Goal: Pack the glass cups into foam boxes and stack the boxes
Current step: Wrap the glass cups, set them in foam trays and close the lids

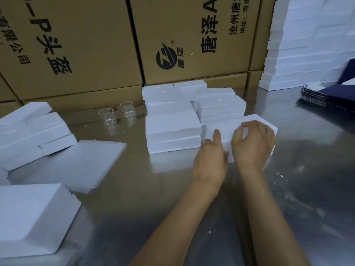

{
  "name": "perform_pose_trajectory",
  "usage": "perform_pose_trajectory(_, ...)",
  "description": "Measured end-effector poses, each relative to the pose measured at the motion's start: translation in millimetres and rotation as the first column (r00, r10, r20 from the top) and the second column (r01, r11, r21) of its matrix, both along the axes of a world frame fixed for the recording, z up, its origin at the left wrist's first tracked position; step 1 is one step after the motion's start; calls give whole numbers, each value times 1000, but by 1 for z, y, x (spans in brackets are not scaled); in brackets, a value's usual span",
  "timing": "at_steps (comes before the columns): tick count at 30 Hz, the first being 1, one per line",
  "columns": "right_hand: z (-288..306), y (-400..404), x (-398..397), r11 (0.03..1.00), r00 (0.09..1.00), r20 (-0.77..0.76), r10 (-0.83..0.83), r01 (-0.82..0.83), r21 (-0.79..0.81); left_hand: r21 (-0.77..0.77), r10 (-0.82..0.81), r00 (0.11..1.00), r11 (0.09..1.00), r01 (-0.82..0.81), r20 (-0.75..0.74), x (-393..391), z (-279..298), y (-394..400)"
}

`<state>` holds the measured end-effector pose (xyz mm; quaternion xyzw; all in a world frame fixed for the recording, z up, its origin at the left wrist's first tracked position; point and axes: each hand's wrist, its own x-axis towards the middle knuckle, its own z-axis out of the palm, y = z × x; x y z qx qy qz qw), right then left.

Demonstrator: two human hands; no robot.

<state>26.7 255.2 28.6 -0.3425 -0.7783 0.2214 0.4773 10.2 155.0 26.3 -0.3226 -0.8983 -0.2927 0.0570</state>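
Observation:
Both my hands are on a white foam box (221,131) lying on the steel table right of centre. My left hand (210,156) holds its near left edge, thumb up along the side. My right hand (253,143) lies over the top with fingers curled round the box. Two clear glass cups (107,117) (127,110) stand upright side by side further back, left of the boxes. A stack of two closed foam boxes (172,131) sits just left of the held box. More stacked foam boxes (221,104) stand behind it.
Loose foam halves (32,135) and a flat foam sheet (76,164) lie at the left; a foam piece (28,215) sits at the near left. Cardboard cartons (192,35) wall the back. A tall foam stack (307,45) and dark blue flat cartons (330,96) are at the right.

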Motion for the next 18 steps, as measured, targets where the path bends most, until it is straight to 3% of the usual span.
perform_pose_trajectory(3,-4,-2,-5,1000,1000,13,26,-25,-2,-149,98,953,978,-146,-288,-2,8,10)
perform_pose_trajectory(6,-6,3,-7,995,996,-5,93,-93,-48,-262,26,866,948,-179,-499,-5,8,17)
perform_pose_trajectory(10,-8,5,-11,977,980,23,199,-196,-90,-355,-38,825,913,-200,-563,-16,9,25)
perform_pose_trajectory(18,-5,24,-32,930,922,153,357,-334,-154,-424,-37,840,875,-234,-541,-46,31,43)
